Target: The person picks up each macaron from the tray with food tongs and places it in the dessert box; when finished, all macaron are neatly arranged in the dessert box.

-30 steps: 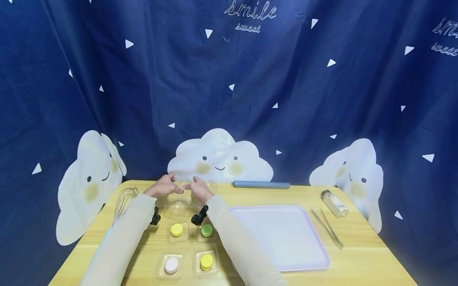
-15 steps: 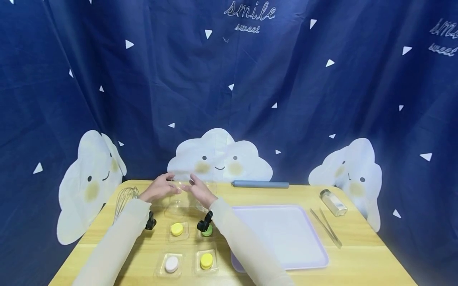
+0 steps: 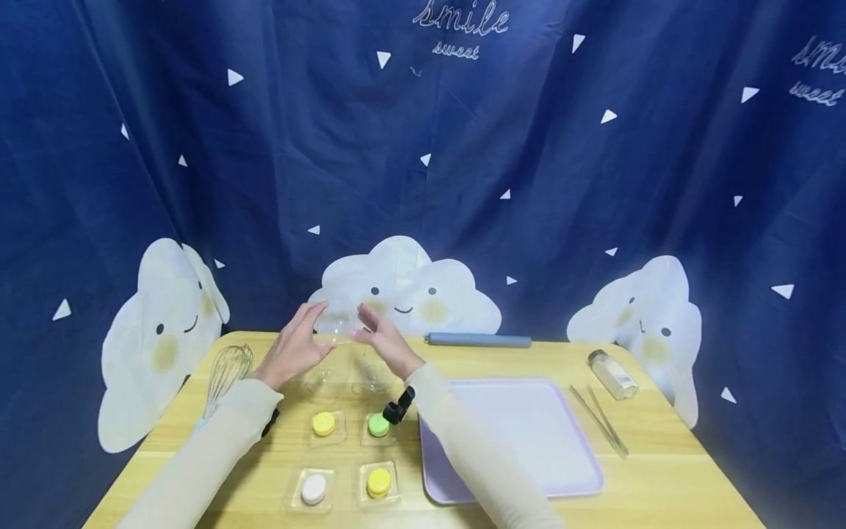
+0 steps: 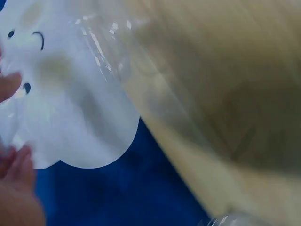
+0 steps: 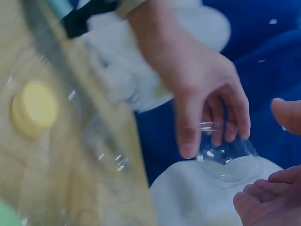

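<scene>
Your left grip (image 3: 294,345) holds a clear, squat plastic cover (image 3: 338,325), thumb to one side and fingers to the other, while your right grip (image 3: 386,342) is relaxed beside it, thumb spread from the fingers and nothing visibly pinched there. That cover is up in the air by the far edge of the pale wooden surface (image 3: 674,455), directly between your hands: rightward from your left, leftward from your right, with your left the nearer because it has hold. You can read no definite long axis on it. Closer to you, two transparent plastic domes (image 3: 325,382) sit side by side; closer again, four square see-through trays (image 3: 339,433) carry round cakes, yellow (image 3: 323,424) and green (image 3: 379,425) behind, pale pink (image 3: 313,489) and yellow (image 3: 379,483) in front. To their right your sleeve hides part of a white, lilac-rimmed rectangular tray (image 3: 522,433). You lose the cover's outline against the white printed cloud (image 3: 456,290), and you cannot tell whether your right fingertips touch it. Your left wrist view is blurred, with the hand cut off at its left border.
</scene>
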Action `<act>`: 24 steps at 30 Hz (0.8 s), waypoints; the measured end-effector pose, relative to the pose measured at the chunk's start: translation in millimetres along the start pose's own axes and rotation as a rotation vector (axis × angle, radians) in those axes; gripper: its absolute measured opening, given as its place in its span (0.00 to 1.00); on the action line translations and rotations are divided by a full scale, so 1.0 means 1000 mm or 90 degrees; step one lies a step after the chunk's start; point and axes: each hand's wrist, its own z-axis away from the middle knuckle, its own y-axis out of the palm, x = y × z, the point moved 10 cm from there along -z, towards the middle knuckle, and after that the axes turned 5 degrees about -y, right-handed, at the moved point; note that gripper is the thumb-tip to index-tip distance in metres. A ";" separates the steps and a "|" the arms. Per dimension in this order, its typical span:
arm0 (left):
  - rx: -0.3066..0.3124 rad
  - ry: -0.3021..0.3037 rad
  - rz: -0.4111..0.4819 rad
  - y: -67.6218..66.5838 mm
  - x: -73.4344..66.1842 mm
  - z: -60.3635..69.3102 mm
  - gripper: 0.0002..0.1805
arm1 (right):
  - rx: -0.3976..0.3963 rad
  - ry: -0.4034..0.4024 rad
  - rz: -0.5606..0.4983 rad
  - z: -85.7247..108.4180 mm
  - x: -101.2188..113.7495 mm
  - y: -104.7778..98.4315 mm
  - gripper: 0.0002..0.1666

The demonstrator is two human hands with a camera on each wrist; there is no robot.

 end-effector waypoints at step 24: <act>-0.182 0.518 -0.219 -0.013 -0.094 0.039 0.24 | 0.191 0.202 -0.257 0.033 -0.035 0.004 0.40</act>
